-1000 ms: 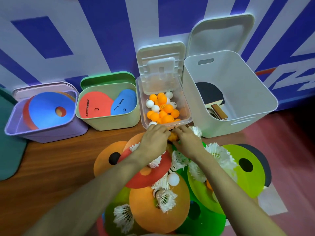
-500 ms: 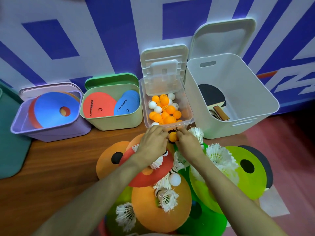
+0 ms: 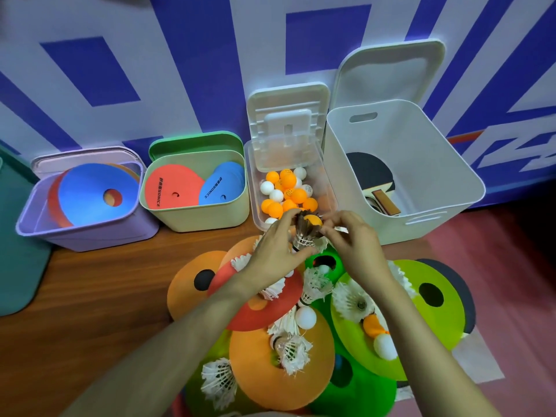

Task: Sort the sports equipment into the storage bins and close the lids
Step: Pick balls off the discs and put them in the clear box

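Note:
My left hand (image 3: 275, 251) grips a dark-feathered shuttlecock (image 3: 304, 233) with an orange ball (image 3: 313, 220) lodged in its skirt. My right hand (image 3: 355, 245) pinches at that ball from the right. Both hands hover just in front of the clear ball bin (image 3: 255, 212), which holds orange and white balls, its lid up. A heap of flat cones, white shuttlecocks (image 3: 293, 352) and loose balls (image 3: 305, 316) lies on the floor under my arms. The purple bin (image 3: 90, 236) and green bin (image 3: 204, 216) hold discs. The big white bin (image 3: 427, 164) holds paddles (image 3: 373, 179).
All the bins stand in a row against a blue-and-white wall, lids propped open behind them. A teal mat (image 3: 15, 242) lies at the far left. Wooden floor (image 3: 99, 284) shows left of the heap, red floor (image 3: 511, 266) to the right.
My hands have lifted the dark shuttlecock with the orange ball out of the heap and up toward the clear bin's front edge.

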A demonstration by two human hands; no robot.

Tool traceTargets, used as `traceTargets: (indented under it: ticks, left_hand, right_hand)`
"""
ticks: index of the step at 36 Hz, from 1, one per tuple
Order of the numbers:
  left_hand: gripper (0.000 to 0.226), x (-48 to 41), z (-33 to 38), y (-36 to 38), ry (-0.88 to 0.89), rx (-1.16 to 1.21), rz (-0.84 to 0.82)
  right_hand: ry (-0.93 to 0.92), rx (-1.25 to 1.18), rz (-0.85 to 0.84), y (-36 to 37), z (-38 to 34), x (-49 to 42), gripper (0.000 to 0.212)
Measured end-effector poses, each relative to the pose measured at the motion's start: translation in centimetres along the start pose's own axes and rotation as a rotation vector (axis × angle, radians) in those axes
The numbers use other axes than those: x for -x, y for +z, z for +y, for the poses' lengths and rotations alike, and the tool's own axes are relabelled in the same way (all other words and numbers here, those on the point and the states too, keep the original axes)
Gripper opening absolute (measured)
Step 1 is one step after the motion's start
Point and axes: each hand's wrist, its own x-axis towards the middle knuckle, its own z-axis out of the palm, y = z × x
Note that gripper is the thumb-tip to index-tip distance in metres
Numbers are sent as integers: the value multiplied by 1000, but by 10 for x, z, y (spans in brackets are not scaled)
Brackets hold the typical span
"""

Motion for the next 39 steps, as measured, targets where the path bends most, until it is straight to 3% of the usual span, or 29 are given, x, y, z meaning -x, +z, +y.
traceTargets:
  ticks: [6, 12, 15, 19, 21, 23, 25, 30, 33, 37, 39]
  left_hand:
    - [53, 2, -4, -4, -15, 63, 134]
    - [40, -16, 0, -39, 118, -99, 193]
    - [42, -30, 3, -54, 136, -144, 157]
    - [43, -42, -1, -66, 92, -155, 163]
    - [43, -45, -6, -67, 55, -155, 199]
    - [42, -46, -12, -65, -3, -181, 240]
    - [43, -48, -19, -63, -72, -230, 256]
    - [45, -47, -26, -55, -174, -274, 240]
    - [44, -45, -28, -51, -183, -211, 241]
    - [40, -45, -30, -46, -218, -154, 252]
    - [36, -45, -31, -43, -206, -111, 247]
  right_hand:
    - [122, -283, -47, 14, -8, -7, 10]
    - [570, -866, -204, 25, -19, -39, 30]
    - [652, -961, -285, 28, -18, -57, 30]
    - [770, -1104, -239, 29, -15, -80, 33]
    - [789, -1067, -194, 33, -15, -90, 34]
    - [765, -864, -170, 41, -11, -102, 38]
    - [699, -613, -188, 46, -9, -113, 41]
    - [603, -310, -265, 51, -17, -115, 52]
    - [502, -329, -311, 51, -21, -107, 28]
    - [429, -401, -345, 49, -19, -96, 28]
    - [374, -379, -352, 48, -16, -92, 15]
